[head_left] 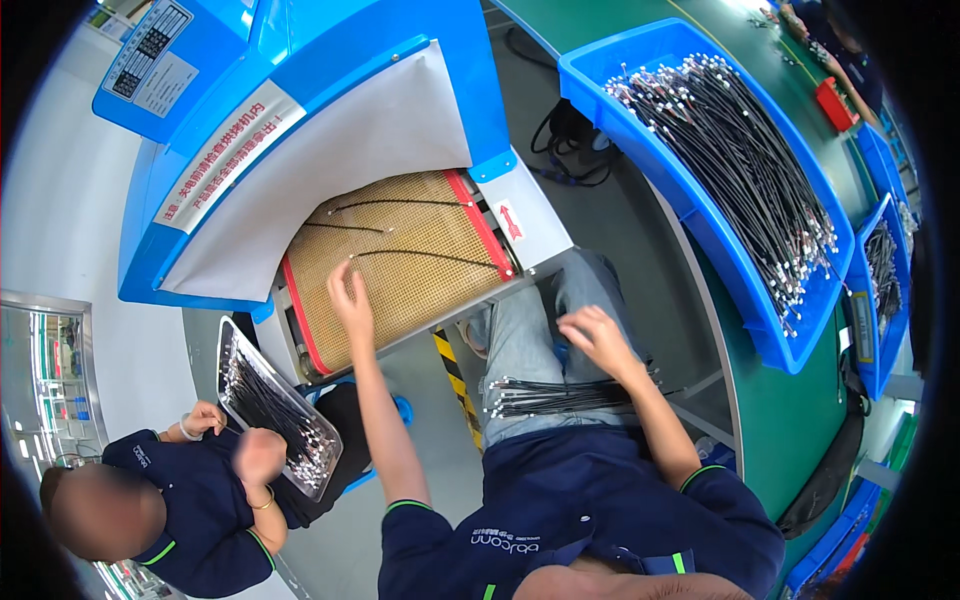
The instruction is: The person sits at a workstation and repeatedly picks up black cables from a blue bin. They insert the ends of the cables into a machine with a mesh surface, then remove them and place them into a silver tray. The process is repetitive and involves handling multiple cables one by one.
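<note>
My left hand (350,302) is over the tan mesh conveyor belt (400,285), its fingers stretched out and parted. Its fingertips are close to the left end of a thin black cable (430,253) lying across the belt. Two more black cables (400,203) lie farther in on the mesh, near the machine's mouth. Above my lap is my right hand (602,340), fingers loosely bent, with nothing visible in them. A bundle of black cables with white connectors (560,398) rests across my thighs, partly beneath my right forearm.
The blue machine (290,60) with a white curtain (380,120) covers the belt's far side. At right, a large blue bin (690,205) full of cables stands on a green table (755,420). A co-worker (190,490) at lower left has a tray of cables (280,410).
</note>
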The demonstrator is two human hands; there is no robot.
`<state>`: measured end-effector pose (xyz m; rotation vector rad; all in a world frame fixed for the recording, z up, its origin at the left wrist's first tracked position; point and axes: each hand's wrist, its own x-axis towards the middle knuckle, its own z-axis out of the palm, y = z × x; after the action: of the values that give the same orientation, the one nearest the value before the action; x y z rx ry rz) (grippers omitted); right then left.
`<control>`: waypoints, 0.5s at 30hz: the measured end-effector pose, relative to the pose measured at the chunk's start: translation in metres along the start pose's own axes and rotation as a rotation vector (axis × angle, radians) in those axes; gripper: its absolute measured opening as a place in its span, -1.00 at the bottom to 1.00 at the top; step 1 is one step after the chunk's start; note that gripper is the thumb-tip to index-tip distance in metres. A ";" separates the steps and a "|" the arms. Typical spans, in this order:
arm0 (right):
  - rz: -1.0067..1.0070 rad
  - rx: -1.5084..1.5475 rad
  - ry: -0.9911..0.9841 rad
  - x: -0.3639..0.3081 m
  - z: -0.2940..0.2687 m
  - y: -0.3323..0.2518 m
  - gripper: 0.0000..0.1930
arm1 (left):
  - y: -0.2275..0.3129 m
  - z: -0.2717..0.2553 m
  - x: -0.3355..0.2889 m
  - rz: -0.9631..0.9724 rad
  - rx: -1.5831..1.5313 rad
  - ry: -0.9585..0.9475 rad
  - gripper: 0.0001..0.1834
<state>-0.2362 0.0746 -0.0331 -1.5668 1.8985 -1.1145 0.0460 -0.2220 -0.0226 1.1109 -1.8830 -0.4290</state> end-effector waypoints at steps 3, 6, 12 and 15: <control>0.102 -0.049 -0.344 -0.037 -0.008 0.009 -0.76 | 0.042 0.009 -0.051 -0.028 -0.091 -0.043 -0.79; 0.121 -0.111 -0.510 -0.059 -0.007 0.010 -0.75 | 0.091 0.018 -0.106 -0.130 -0.283 -0.255 -0.85; 0.154 -0.107 -0.559 -0.062 -0.005 0.007 -0.78 | 0.117 0.036 -0.179 -0.274 -0.397 -0.693 -0.85; 0.177 -0.058 -0.506 -0.060 -0.009 0.004 -0.80 | 0.119 0.032 -0.190 -0.215 -0.339 -0.805 -0.83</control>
<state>-0.2296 0.1341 -0.0408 -1.4986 1.6876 -0.5258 -0.0032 -0.0034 -0.0598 0.9789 -2.2312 -1.4299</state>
